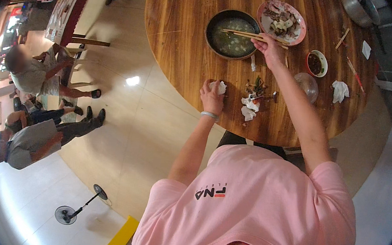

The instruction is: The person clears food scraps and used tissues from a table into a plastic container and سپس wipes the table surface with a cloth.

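Observation:
My right hand [268, 51] holds wooden chopsticks [240, 33], whose tips reach over a dark round pot of cloudy soup [230, 52]. Pale bits float in the broth. Just right of the pot, a pink-rimmed plate [303, 26] bears sliced meat or scraps and pale pieces. My left hand [213, 97] rests at the near left edge of the wooden table [175, 47], fingers around a crumpled white tissue [221, 87]. Between my arms lie a heap of food scraps [256, 87] and more crumpled tissues [249, 108].
Right of my forearm stand a clear plastic bowl [307, 85] and a small bowl of dark sauce [317, 63]. Beyond are a tissue [340, 91], loose chopsticks [342, 38] and a metal pot [361, 10]. Several people, one a standing person [35, 144], and a fan [79, 210] are at left.

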`<state>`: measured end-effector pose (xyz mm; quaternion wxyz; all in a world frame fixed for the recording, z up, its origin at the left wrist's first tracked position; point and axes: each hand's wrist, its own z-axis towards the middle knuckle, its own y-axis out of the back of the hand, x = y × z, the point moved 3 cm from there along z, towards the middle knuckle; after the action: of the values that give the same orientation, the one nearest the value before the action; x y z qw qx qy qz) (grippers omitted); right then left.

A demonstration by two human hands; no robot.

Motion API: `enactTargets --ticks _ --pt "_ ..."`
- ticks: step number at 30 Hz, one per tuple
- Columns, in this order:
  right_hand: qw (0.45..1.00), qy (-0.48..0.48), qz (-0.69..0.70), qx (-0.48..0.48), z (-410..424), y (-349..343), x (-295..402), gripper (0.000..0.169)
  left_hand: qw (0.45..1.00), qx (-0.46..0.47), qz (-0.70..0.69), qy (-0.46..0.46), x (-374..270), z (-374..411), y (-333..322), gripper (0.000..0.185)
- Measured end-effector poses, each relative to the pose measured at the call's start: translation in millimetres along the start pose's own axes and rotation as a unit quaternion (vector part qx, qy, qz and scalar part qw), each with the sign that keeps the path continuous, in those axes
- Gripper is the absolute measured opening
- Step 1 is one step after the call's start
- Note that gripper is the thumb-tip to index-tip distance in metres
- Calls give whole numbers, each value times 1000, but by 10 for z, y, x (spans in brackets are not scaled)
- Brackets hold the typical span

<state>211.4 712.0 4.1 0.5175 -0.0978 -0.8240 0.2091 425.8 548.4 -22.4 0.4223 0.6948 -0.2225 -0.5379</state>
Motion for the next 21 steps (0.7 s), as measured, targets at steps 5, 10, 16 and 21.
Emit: enactTargets --ticks 5,10,16,21 --pt "963 124 -234 47 -148 190 438 29 1000 6 21 8 24 1 -38 53" --pt "968 137 -209 38 6 181 244 30 1000 -8 24 -17 26 0 -46 52" --pt "982 71 -159 68 40 -109 -107 30 1000 3 24 -1 10 -7 -30 52" --pt "973 121 -170 104 -279 -116 168 31 1000 -4 9 -10 19 17 -36 51"
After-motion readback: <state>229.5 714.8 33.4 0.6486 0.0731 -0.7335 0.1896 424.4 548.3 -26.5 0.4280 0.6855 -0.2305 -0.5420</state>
